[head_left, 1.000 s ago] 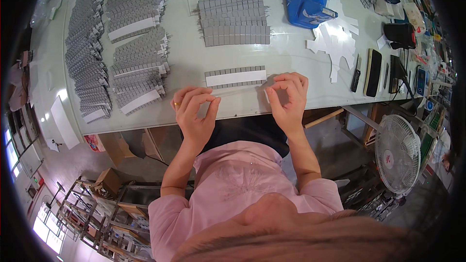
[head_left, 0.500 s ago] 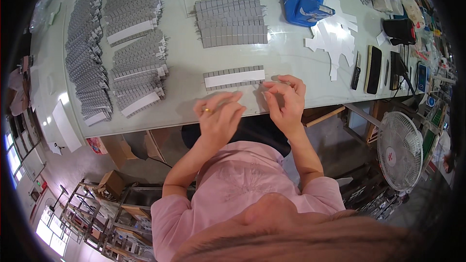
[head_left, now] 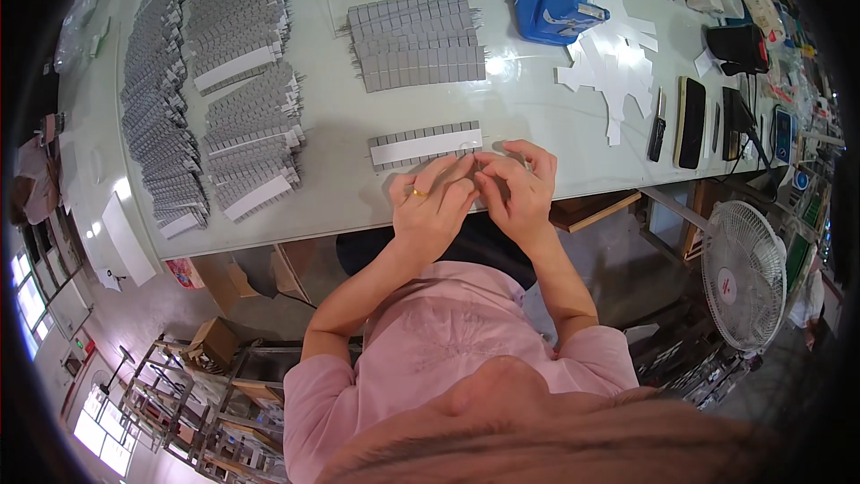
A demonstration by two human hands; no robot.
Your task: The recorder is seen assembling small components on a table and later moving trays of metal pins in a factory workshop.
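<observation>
A row of small grey blocks (head_left: 461, 128) with thin wires at its ends lies in front of me. Along it runs a white strip (head_left: 421, 147). My left hand (head_left: 434, 206) wears a ring, and its fingers are drawn together just below the row's right end. My right hand (head_left: 520, 186) pinches thumb against fingers right beside it, the fingertips of both hands nearly meeting. A faint shiny patch shows at the strip's right end by the left fingertips. Whatever the fingers hold is too small to make out.
Beyond the row sits a stack of grey block rows (head_left: 421, 45). Long piles of similar rows (head_left: 161, 116) cover the left side. At the back right are a blue tape dispenser (head_left: 542, 4), loose white strips (head_left: 609, 63), a black cutter (head_left: 657, 134) and a phone (head_left: 689, 125). A fan (head_left: 743, 278) stands right.
My left hand has moved right and slightly up, bringing its fingers to the right hand's fingertips near the row's right end. The right hand has stayed nearly in place.
</observation>
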